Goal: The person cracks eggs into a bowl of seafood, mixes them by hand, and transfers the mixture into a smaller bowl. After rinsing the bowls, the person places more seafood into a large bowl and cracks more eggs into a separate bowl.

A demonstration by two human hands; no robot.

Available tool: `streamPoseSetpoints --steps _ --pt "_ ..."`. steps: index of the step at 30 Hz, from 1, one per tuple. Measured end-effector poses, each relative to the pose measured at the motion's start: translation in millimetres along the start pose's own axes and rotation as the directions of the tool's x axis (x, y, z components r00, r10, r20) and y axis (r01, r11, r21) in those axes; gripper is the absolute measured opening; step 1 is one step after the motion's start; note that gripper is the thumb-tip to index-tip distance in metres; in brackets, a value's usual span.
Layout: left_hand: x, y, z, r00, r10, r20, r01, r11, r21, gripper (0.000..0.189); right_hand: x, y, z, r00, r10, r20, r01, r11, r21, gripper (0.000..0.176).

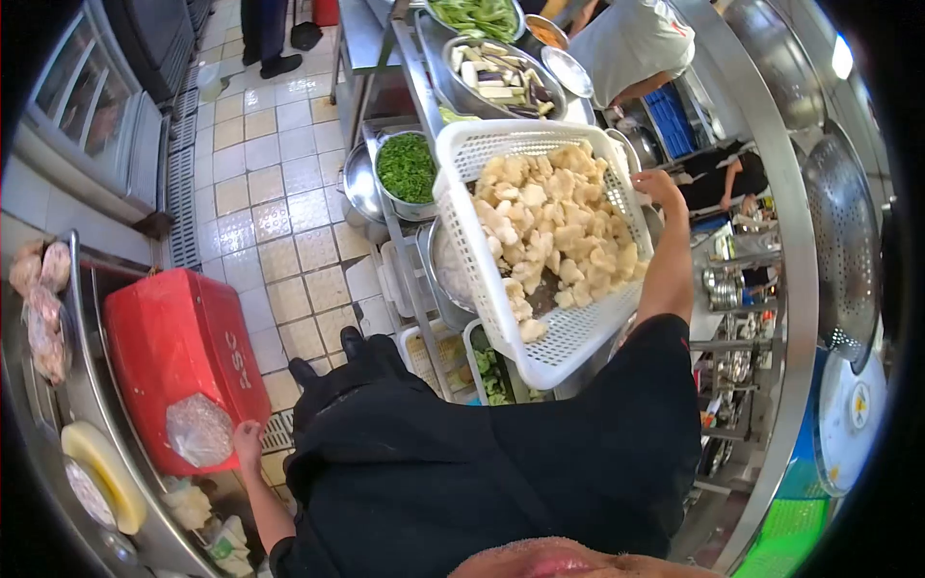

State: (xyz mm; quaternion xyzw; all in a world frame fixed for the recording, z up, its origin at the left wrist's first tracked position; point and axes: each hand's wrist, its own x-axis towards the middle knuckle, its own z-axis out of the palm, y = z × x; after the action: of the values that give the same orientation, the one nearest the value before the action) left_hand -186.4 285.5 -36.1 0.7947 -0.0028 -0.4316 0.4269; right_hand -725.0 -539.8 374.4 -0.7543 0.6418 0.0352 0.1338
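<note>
A white perforated plastic basket (pixel 568 361) sits tilted before me, holding many pale, torn mushroom pieces (pixel 559 222). On its right side, my right hand (pixel 660 188) is closed at the rim, with the fingertips partly hidden. My left hand (pixel 248 441) hangs low on the left with its fingers curled. Right beside it is a clear plastic bag (pixel 199 431) of small pinkish pieces, against a red box (pixel 173 337). Whether these fingers touch the bag or hold anything is hidden.
Bowls of cut eggplant (pixel 501 82) and chopped greens (pixel 407 169) stand beyond the basket. A metal sink edge (pixel 125 414) runs along the left. Colanders (pixel 840 231) hang at right. Other people stand farther off, one in a light shirt (pixel 631 48). The tiled floor (pixel 279 202) looks wet.
</note>
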Motion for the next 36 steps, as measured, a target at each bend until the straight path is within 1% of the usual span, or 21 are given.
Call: streamPoseSetpoints --steps 4,7,8,10,13,16,19,22,23,24,25,26,27,28,30,31,32,33,34,35,36 --pt "-11 -68 -18 0.999 0.022 0.036 -0.024 0.997 0.070 0.007 -22 -10 -3 0.998 0.047 -0.030 -0.042 0.990 0.137 0.031" --pt "-9 -198 -25 0.984 -0.172 -0.039 0.176 0.970 0.165 0.015 -23 7 7 0.994 -0.051 -0.097 0.075 0.963 0.260 0.028" --pt "-26 -209 -30 0.979 -0.203 -0.024 0.204 0.955 0.215 0.016 -33 0 9 0.975 -0.052 -0.216 0.085 0.986 0.145 0.026" --pt "-61 -224 -41 0.967 -0.256 0.007 0.244 0.927 0.284 0.018 -41 -8 13 0.932 -0.057 -0.358 0.120 0.980 0.157 0.027" --pt "-88 -254 -63 0.964 -0.266 0.006 0.252 0.921 0.298 0.021 -112 -79 8 0.908 -0.111 -0.405 0.175 0.977 0.124 0.030" --pt "-88 -277 -95 0.978 -0.205 -0.043 0.208 0.941 0.267 0.024 -152 -124 16 0.912 -0.185 -0.367 0.278 0.935 0.220 0.033" --pt "-82 -309 -129 0.980 -0.167 -0.107 0.177 0.980 0.086 0.028 -209 -191 34 0.901 -0.314 -0.300 0.390 0.889 0.241 0.033" --pt "-79 -376 -154 0.973 -0.180 -0.142 0.095 0.881 -0.463 0.025 -290 -280 51 0.871 -0.419 -0.256 0.474 0.854 0.215 0.032" --pt "-90 -393 -162 0.972 0.099 -0.215 -0.113 0.992 -0.058 0.023 -314 -306 61 0.844 -0.477 -0.245 0.529 0.815 0.236 0.032" --pt "-108 -400 -166 0.921 0.342 -0.188 -0.260 0.896 0.359 0.021 -336 -337 73 0.803 -0.555 -0.215 0.595 0.759 0.262 0.033" --pt "-134 -404 -170 0.862 0.500 -0.079 -0.305 0.637 0.708 0.021 -367 -367 86 0.771 -0.605 -0.199 0.635 0.705 0.317 0.032" --pt "-184 -306 -180 0.998 -0.052 -0.020 0.056 0.905 0.422 0.023 -398 -395 101 0.726 -0.668 -0.167 0.672 0.635 0.382 0.032" --pt "-163 -412 -170 0.992 0.122 0.020 -0.085 0.551 0.830 0.026 -416 -418 117 0.688 -0.723 -0.059 0.680 0.615 0.400 0.031" --pt "-159 -453 -158 0.992 0.126 0.010 -0.076 0.528 0.846 0.026 -423 -433 140 0.696 -0.717 0.027 0.606 0.608 0.512 0.032" --pt "-158 -517 -136 0.991 0.134 -0.010 -0.057 0.482 0.874 0.030 -419 -470 190 0.505 -0.808 0.302 0.505 0.561 0.656 0.035" --pt "-160 -516 -122 0.906 0.107 -0.410 0.215 0.718 0.662 0.030 -414 -487 215 0.401 -0.837 0.372 0.429 0.530 0.732 0.035" --pt "-162 -510 -108 0.668 0.062 -0.742 0.247 0.922 0.299 0.031 -404 -505 241 0.387 -0.795 0.467 0.407 0.602 0.687 0.035" --pt "-189 -457 -119 0.773 -0.174 -0.609 0.231 0.973 0.015 0.029 -386 -527 271 0.377 -0.755 0.536 0.446 0.656 0.609 0.036" --pt "-230 -356 -142 0.814 -0.396 -0.425 0.312 0.915 -0.256 0.028 -379 -551 298 0.390 -0.731 0.560 0.548 0.673 0.496 0.036" --pt "-234 -350 -132 0.784 -0.437 -0.442 0.291 0.886 -0.360 0.026 -369 -573 329 0.429 -0.709 0.560 0.652 0.672 0.351 0.037" --pt "-238 -345 -122 0.751 -0.476 -0.457 0.260 0.850 -0.458 0.024 -346 -590 372 0.332 -0.787 0.520 0.772 0.543 0.329 0.038"
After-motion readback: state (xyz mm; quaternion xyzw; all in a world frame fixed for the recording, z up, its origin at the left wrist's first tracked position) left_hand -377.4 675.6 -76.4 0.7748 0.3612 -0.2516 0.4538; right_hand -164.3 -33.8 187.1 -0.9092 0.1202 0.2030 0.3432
